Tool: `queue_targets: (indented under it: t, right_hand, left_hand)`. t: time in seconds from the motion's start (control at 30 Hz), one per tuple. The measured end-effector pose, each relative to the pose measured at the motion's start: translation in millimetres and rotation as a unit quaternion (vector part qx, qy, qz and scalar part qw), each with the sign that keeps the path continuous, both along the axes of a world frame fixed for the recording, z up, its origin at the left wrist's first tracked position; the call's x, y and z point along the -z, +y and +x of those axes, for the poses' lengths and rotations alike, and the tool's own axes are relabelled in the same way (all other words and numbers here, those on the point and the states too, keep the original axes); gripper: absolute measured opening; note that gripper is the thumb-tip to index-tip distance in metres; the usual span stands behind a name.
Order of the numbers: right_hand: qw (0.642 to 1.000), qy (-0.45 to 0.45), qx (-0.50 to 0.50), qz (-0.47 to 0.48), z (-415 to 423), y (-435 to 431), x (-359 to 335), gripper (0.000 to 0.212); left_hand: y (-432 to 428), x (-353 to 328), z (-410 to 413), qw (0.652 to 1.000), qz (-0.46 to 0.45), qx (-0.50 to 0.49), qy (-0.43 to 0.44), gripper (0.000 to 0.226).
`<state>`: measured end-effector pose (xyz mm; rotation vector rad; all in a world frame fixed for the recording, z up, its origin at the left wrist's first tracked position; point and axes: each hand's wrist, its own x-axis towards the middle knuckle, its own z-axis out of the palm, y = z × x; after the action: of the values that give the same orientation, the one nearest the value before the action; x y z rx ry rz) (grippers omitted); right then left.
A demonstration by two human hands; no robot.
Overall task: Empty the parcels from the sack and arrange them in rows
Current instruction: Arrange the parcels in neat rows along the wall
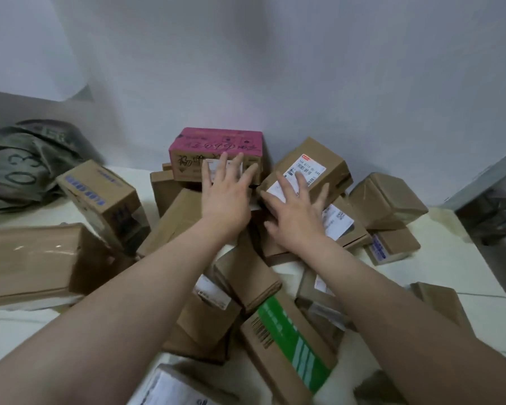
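Parcels [246, 276], stiff, likely light cartons heaped at the tabletop's [456, 258] far edge, suit a grip on opposite sides; left hand [228, 188] rests spread-fingered on the pink box [216, 141], right hand [295, 211] likewise on a labelled box [322, 157].

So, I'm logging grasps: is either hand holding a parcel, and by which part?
Nothing is gripped. The left hand lies flat on the pink box at its front label; the right hand spreads over the brown box at its label.

This looks like a parcel sorting room. Lots of brown boxes [32, 258] with white labels [307, 171] lie in a heap by a plain wall [304, 68], near a numbered green sack [21, 168].
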<state>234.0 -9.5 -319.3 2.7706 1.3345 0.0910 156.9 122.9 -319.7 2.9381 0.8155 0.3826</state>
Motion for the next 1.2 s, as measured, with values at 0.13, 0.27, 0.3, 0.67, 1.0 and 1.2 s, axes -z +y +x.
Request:
queue_targets:
  t: [0.13,0.27,0.3,0.67,1.0,1.2]
  right_hand:
    - [0.998,-0.017,0.0,-0.067,41,-7,22,0.069]
    - [0.998,-0.056,0.027,-0.016,62,-18,34,0.062]
    - [0.998,-0.055,0.024,-0.004,64,-22,34,0.06]
    - [0.987,-0.086,0.12,-0.069,24,-25,31,0.064]
    - [0.947,0.282,-0.056,-0.143,-107,-68,31,0.101]
    - [0.971,0.156,-0.022,-0.18,-124,-89,69,0.082]
  left_hand:
    - [-2,10,42,0.994,-0.008,0.023,0.105,0.059]
    - [16,17,37,0.987,0.001,-0.022,0.161,0.071]
    - [21,17,33,0.987,-0.021,-0.04,0.155,0.073]
    - [56,16,-60,0.965,-0.153,-0.182,0.111,0.064]
    - [4,17,-152,0.994,-0.051,-0.081,0.061,0.066]
    - [-37,52,-208,0.95,-0.05,-0.026,0.306,0.079]
